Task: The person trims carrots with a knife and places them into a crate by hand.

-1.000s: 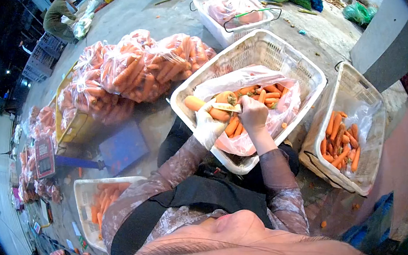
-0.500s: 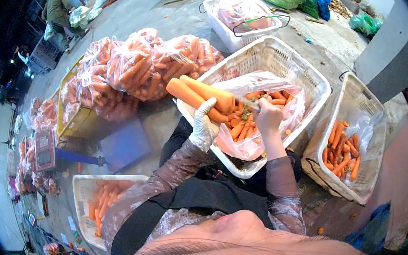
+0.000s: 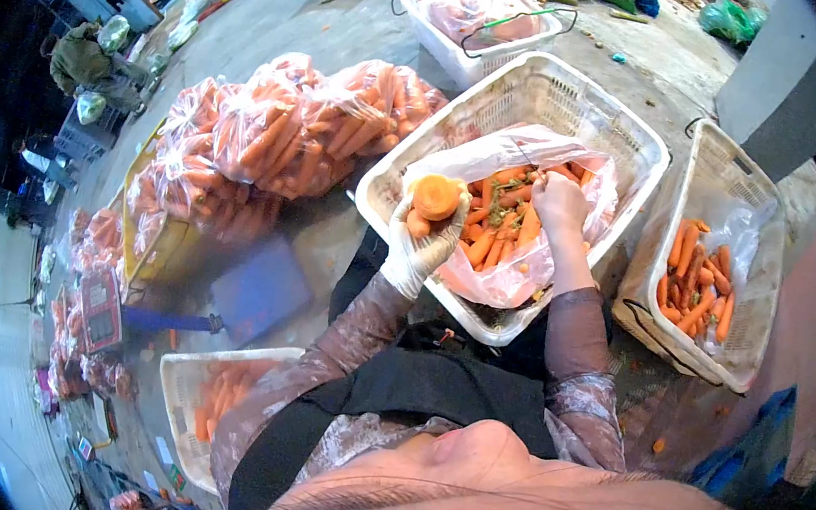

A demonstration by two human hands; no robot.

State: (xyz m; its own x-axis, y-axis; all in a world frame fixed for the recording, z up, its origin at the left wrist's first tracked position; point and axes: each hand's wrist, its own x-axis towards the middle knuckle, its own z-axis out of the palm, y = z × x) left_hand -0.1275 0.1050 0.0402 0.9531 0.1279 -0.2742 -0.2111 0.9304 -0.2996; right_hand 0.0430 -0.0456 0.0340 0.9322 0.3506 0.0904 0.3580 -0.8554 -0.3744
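My left hand (image 3: 422, 247), in a pale glove, is wrapped round a few carrots (image 3: 436, 198). Their blunt ends face up toward me, one thick and orange, with a smaller one below it. Bare and closed, my right hand (image 3: 560, 204) is over the right part of the plastic-lined basket. A thin knife (image 3: 524, 153) sticks out from its fingers, seen almost edge-on. Below both hands, carrots and cut tops (image 3: 502, 227) lie in a clear plastic bag (image 3: 590, 200). That bag sits inside a white basket (image 3: 642, 146) in front of me.
Large clear bags of carrots (image 3: 270, 139) are piled at the left, beside a blue platform scale (image 3: 263, 287). Another white basket with carrots (image 3: 696, 288) stands at the right, and one more (image 3: 180, 380) at lower left. A person (image 3: 93, 63) bends over in the far left background.
The carrots in my left hand have swung from lying sideways to pointing their ends at me. My right hand has moved up and right with the knife, away from the carrots.
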